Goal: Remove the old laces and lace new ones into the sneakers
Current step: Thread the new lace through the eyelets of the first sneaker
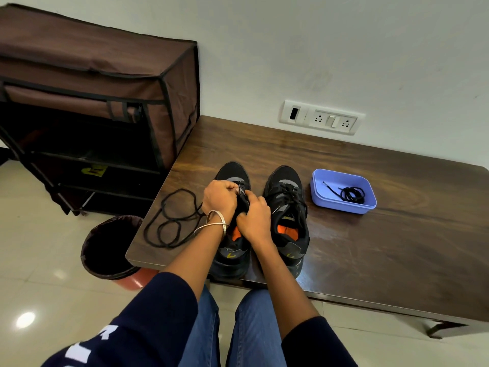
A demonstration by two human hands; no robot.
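Near the tabletop's front edge, the left sneaker [232, 181] is gripped by both hands [219, 200] [255, 218], its limp lace [169, 221] best pinched at the stiff tip.

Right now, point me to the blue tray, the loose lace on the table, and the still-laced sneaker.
blue tray [320, 193]: head view, bare floor near its left wall.
loose lace [169, 221]: head view, on its loops left of the hands.
still-laced sneaker [287, 181]: head view, on its toe.
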